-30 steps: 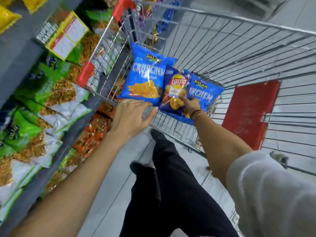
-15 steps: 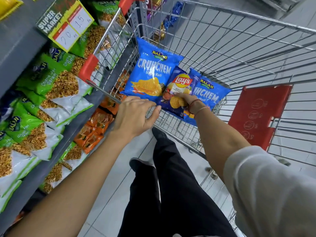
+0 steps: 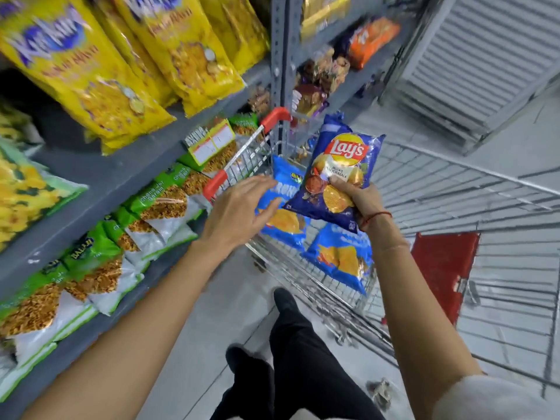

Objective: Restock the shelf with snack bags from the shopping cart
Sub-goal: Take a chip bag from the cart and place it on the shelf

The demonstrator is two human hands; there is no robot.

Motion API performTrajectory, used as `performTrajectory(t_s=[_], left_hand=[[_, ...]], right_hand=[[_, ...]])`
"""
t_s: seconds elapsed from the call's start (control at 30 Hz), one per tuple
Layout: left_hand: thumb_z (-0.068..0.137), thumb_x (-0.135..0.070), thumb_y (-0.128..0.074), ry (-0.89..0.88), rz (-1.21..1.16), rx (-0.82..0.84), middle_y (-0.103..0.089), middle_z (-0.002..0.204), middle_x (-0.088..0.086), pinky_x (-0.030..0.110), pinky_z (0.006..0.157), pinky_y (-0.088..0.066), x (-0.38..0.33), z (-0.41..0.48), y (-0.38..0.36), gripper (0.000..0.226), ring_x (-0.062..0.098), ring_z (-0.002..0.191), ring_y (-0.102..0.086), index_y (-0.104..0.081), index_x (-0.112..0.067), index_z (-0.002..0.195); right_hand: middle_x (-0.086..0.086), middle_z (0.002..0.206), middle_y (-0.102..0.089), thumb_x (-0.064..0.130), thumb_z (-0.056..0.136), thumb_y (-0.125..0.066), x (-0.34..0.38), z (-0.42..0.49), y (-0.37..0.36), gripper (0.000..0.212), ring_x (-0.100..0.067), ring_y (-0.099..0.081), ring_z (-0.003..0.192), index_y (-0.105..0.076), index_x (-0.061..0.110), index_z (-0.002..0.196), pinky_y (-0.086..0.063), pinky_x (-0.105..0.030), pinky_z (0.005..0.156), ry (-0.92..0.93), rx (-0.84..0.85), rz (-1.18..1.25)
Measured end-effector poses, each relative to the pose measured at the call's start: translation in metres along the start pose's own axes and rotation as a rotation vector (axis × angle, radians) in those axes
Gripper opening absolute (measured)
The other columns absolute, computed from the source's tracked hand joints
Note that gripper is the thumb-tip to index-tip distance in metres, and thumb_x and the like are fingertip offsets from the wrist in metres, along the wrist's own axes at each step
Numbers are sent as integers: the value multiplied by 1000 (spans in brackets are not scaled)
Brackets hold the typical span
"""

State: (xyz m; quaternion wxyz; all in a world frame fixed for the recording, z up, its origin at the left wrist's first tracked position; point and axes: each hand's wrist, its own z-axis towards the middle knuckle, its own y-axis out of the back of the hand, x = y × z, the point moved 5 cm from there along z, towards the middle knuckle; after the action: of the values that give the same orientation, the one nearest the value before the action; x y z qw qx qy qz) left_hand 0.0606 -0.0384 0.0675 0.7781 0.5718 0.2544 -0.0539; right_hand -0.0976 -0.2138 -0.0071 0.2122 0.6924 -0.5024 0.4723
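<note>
My right hand (image 3: pixel 360 201) grips a dark blue Lay's bag (image 3: pixel 336 174) by its lower edge and holds it upright above the wire shopping cart (image 3: pixel 454 189). Two light blue Crunchem bags lie in the cart's child seat: one (image 3: pixel 281 219) partly behind my left hand, the other (image 3: pixel 342 256) below the Lay's bag. My left hand (image 3: pixel 239 213) hovers open, fingers spread, over the cart's near-left rim, holding nothing. The grey shelf (image 3: pixel 100 189) runs along the left.
Yellow snack bags (image 3: pixel 91 71) fill the upper shelf, green-and-white bags (image 3: pixel 145 219) the lower one. A yellow price tag (image 3: pixel 210 144) hangs on the shelf edge. The cart's red flap (image 3: pixel 439 268) is at right. My legs in black trousers (image 3: pixel 297 359) stand on grey floor tiles.
My right hand has lifted the Lay's bag up out of the cart. My left hand has come off the cart rim and opened. The view has tilted up toward the shelves.
</note>
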Motion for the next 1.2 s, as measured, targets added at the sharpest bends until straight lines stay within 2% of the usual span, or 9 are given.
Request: performTrajectory(t_s=[0.13, 0.3, 0.5, 0.57, 0.67, 0.83, 1.03, 1.13, 1.2], left_hand=[[86, -21, -60, -20, 33, -336, -66, 117, 19, 27, 102, -33, -6, 14, 112, 30, 30, 114, -58, -65, -1, 108], [87, -22, -56, -40, 275, -712, -63, 119, 19, 28, 105, -31, -25, -14, 274, 29, 29, 116, -54, -63, -3, 108], [87, -25, -55, 138, 576, -1024, -57, 127, 17, 33, 107, -29, -27, -89, 424, 34, 33, 120, -50, -59, -6, 115], [87, -26, -53, 218, 652, -1066, -58, 125, 18, 32, 106, -29, -19, -116, 457, 35, 34, 118, -50, -58, -5, 115], [88, -28, -50, 367, 741, -1053, -59, 121, 20, 42, 99, -38, -3, -155, 490, 37, 36, 114, -52, -57, -4, 115], [86, -34, -47, 644, 774, -956, -64, 114, 22, 45, 92, -43, 26, -211, 511, 45, 36, 108, -56, -59, -1, 113], [92, -41, -45, 787, 726, -874, -65, 118, 11, 40, 90, -42, 50, -250, 507, 43, 29, 114, -54, -60, -9, 117], [90, -42, -38, 776, 740, -861, -70, 108, 10, 40, 89, -43, 53, -254, 502, 45, 29, 105, -61, -64, -10, 109], [90, -39, -37, 754, 756, -875, -72, 103, 9, 39, 87, -44, 52, -255, 500, 43, 28, 100, -63, -65, -10, 105]], right_hand=[[10, 76, -78, 0, 74, -74, 103, -38, -68, 24, -8, -73, 72, -69, 17, 91, -58, -21, 60, 260, 160, -6], [12, 73, -77, 3, 76, -72, 217, -111, -169, 21, -5, -73, 70, -69, 15, 93, -57, -19, 60, 512, 379, 6], [9, 72, -77, 14, 77, -71, 300, -206, -289, 8, -6, -72, 67, -71, 14, 85, -56, -19, 58, 672, 710, 49], [10, 71, -77, 12, 79, -69, 315, -235, -326, 5, -5, -72, 66, -72, 14, 82, -55, -18, 57, 711, 815, 57], [14, 68, -76, 10, 79, -70, 327, -271, -378, 11, -1, -71, 64, -75, 17, 72, -54, -15, 55, 761, 937, 68], [7, 75, -78, 15, 73, -77, 318, -311, -470, 2, -9, -73, 69, -78, 17, 74, -60, -27, 65, 695, 1129, 63], [-3, 85, -78, 12, 68, -81, 283, -357, -571, 39, -14, -73, 72, -69, 2, 104, -59, -27, 68, 625, 1225, -1], [-1, 83, -77, 12, 67, -82, 264, -380, -614, 26, -9, -72, 64, -68, 10, 89, -59, -24, 59, 607, 1283, -73], [-11, 98, -74, 9, 68, -82, 250, -390, -638, 24, -13, -71, 69, -66, 12, 86, -61, -31, 71, 603, 1296, -119]])
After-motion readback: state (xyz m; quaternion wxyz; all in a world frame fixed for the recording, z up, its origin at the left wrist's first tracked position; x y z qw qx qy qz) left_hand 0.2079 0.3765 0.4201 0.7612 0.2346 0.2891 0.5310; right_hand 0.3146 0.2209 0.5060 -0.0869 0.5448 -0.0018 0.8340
